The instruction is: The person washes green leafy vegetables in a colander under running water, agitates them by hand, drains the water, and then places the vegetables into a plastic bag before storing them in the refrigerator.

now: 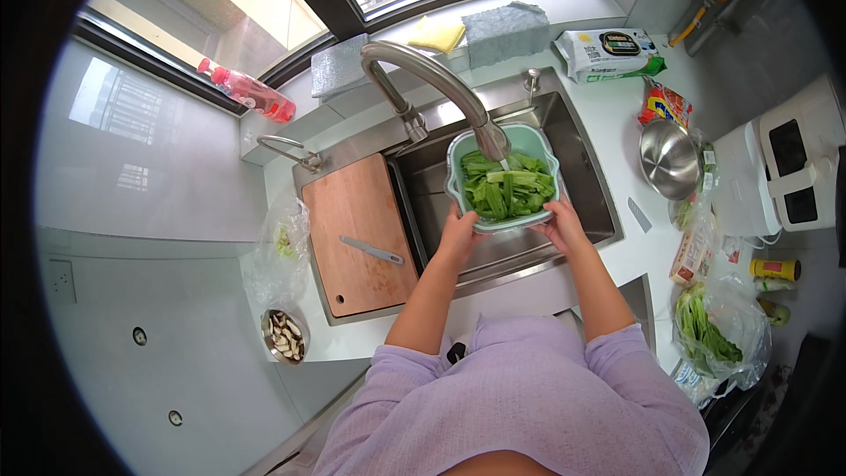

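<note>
Under the spout of the steel faucet (456,89), a light green plastic basin (537,134) holds cut leafy greens (503,186), and water runs onto them. My left hand (461,230) grips the near left corner of the basin. At its near right corner, my right hand (560,225) has hold of the rim. The basin is held over the stainless steel sink (423,188). Left of it, a wooden cutting board (350,211) lies across the sink's left part, with a grey-handled knife (373,250) on it.
A bowl of sliced mushrooms (285,337) and a plastic bag (277,258) are at the left. On the right counter are a steel bowl (669,160), a blade-like object (639,214), bagged lettuce (704,330), a wipes pack (611,55) and a white appliance (747,178). Cloths (505,30) lie by the window.
</note>
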The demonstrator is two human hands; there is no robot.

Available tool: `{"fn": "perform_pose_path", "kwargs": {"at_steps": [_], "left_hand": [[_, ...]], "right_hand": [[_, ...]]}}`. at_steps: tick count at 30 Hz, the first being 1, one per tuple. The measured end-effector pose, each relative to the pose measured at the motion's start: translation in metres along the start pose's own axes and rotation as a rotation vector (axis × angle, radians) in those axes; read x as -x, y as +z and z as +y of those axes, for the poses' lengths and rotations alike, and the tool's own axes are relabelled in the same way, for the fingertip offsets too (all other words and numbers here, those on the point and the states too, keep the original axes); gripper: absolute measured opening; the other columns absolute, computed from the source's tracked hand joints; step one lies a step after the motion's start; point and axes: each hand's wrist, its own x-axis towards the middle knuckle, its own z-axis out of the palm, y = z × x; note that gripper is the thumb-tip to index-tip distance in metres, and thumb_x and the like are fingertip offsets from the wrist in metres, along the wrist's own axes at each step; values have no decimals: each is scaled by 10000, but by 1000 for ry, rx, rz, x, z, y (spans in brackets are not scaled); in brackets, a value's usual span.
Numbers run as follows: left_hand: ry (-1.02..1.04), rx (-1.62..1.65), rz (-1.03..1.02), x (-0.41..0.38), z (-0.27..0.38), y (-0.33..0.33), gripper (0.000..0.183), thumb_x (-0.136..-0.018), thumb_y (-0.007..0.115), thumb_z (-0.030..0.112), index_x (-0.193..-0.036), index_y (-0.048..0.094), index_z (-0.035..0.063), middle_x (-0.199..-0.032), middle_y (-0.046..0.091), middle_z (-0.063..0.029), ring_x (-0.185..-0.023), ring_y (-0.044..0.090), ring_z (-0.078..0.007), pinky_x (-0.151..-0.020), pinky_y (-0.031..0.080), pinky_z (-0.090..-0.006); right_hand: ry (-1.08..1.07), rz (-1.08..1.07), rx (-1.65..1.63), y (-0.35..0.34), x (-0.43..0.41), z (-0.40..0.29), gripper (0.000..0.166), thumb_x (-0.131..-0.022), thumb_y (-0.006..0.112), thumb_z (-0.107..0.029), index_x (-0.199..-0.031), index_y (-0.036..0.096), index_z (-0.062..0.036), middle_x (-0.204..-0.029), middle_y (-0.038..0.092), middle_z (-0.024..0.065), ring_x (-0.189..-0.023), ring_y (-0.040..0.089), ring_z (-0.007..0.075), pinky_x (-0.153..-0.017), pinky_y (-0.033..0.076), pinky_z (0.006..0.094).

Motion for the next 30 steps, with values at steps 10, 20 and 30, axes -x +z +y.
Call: {"fn": "perform_pose_path", "kwargs": {"at_steps": [10,20,30], "left_hand": [[93,77,112,14,4,-12,597,-807,391,-21,-1377,274,112,-1221,491,-149,-986,615,-278,-695,593,-382],[18,-37,116,14,-16,11,635,-770,436,-2,-1379,297,107,-1191,513,-120,-964,612,-241,-690,578,-373],[-42,19,57,6,-32,4,665,-790,415,14,-1413,229,149,-1206,508,-121,-956,618,-253,-689,579,-388]], "right_hand": [[-879,137,1362,36,-34,-10,631,-815,662,-160,-1348,361,-7,-1257,490,211,-1132,515,347,-942,430,443],[-169,-111,2130,87,-52,-35,1120,-550,831,-510,-1369,302,40,-1250,481,262,-1136,505,402,-975,418,434],[-159,-39,1738,61,-57,-13,715,-607,801,-229,-1234,500,-64,-1169,533,190,-1059,544,374,-880,471,425]]}}
